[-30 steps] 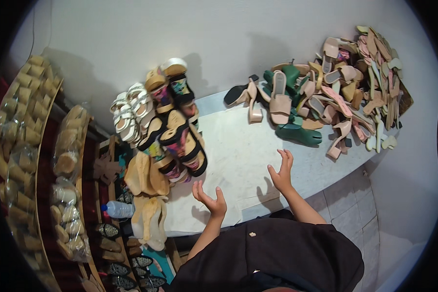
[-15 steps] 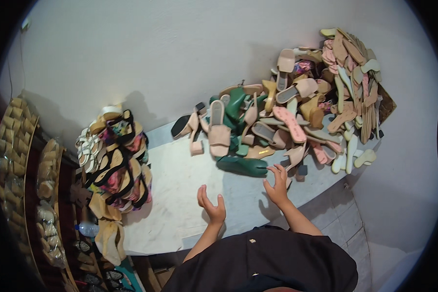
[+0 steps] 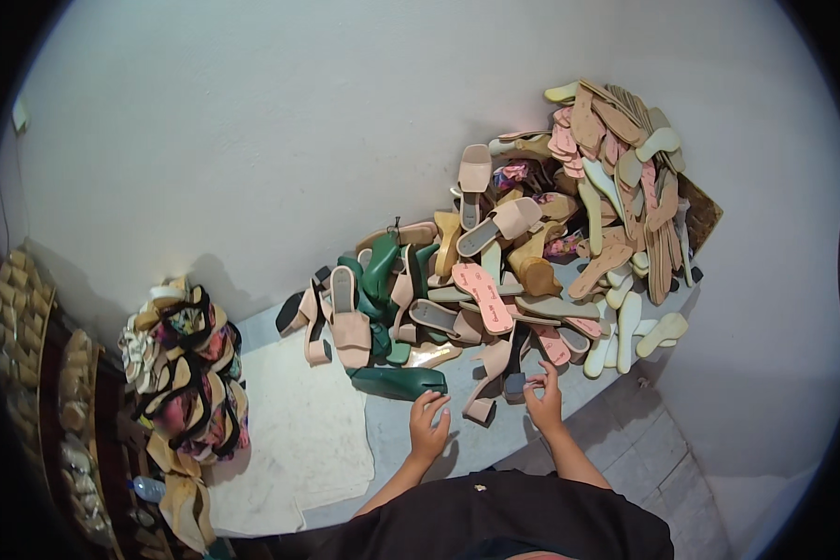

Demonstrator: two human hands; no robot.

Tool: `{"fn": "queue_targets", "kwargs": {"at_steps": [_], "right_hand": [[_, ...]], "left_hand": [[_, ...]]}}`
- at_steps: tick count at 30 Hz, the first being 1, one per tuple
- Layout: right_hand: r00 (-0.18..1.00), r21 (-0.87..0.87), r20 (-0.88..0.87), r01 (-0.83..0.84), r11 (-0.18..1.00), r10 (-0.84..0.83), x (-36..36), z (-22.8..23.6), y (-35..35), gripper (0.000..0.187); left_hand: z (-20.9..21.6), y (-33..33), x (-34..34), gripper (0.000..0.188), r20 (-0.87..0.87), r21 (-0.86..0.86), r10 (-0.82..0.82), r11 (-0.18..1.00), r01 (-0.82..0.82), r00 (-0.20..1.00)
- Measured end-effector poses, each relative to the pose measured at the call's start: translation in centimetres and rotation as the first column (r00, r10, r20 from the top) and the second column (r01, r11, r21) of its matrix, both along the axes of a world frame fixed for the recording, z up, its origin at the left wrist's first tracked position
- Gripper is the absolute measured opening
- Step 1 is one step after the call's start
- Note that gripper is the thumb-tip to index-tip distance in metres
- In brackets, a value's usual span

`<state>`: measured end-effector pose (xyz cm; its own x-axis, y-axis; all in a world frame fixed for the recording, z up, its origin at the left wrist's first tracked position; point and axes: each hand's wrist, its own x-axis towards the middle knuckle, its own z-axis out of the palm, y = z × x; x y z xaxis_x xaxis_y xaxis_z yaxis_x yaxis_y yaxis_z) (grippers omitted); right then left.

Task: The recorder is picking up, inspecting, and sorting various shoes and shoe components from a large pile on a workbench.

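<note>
My left hand (image 3: 429, 427) is open, its fingers curved near the toe of a green shoe last (image 3: 397, 384) that lies at the front of the pile. To the right, my right hand (image 3: 544, 399) has its fingers apart beside the dark block heel (image 3: 515, 386) of a shoe. Whether the fingertips touch that heel I cannot tell. Between the hands lies a pink heeled sandal (image 3: 491, 369), tipped on its side. Behind the green last are a pink slide (image 3: 352, 336) and a pink insole (image 3: 483, 297).
Insoles and soles (image 3: 625, 177) are heaped high at the back right. Floral and black sandals (image 3: 191, 401) stand stacked at the left. A white sheet (image 3: 308, 439) covers part of the table. Shelves of shoe parts (image 3: 77, 448) line the left side, near a plastic bottle (image 3: 147, 488).
My view has shifted, so the pile sits lower and further left. My hands have moved closer to the pile; the right one is now beside the dark heel.
</note>
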<state>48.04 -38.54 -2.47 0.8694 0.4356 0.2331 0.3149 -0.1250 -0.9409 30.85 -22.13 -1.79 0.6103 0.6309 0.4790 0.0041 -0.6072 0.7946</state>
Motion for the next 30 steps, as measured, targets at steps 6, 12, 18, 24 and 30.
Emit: {"fn": "queue_targets", "kwargs": {"at_steps": [6, 12, 18, 24, 30], "right_hand": [[0.981, 0.019, -0.195, 0.01, 1.0, -0.006, -1.2, 0.7, 0.2, 0.052], [0.983, 0.023, 0.172, 0.058, 0.998, -0.061, 4.8, 0.6, 1.1, 0.047], [0.947, -0.03, 0.314, -0.062, 0.998, 0.068, 13.1, 5.3, 3.0, 0.047], [0.955, -0.089, 0.191, -0.214, 0.973, 0.228, 21.2, 5.3, 2.6, 0.06], [0.825, -0.379, 0.353, -0.305, 0.874, 0.441, 26.4, 6.3, 6.4, 0.086]], "left_hand": [[-0.6, 1.7, 1.4, 0.01, -0.041, -0.006, 0.026, 1.0, -0.026, 0.999], [-0.5, 1.0, 3.7, 0.012, 0.031, -0.045, 0.12, 0.992, -0.119, 0.992], [0.9, -1.8, 11.4, 0.035, 0.032, -0.031, 0.341, 0.94, -0.34, 0.94], [3.8, -4.7, 20.4, 0.04, 0.068, -0.043, 0.277, 0.961, -0.275, 0.958], [3.2, -5.9, 23.2, 0.042, 0.095, -0.091, 0.278, 0.959, -0.269, 0.956]]}}
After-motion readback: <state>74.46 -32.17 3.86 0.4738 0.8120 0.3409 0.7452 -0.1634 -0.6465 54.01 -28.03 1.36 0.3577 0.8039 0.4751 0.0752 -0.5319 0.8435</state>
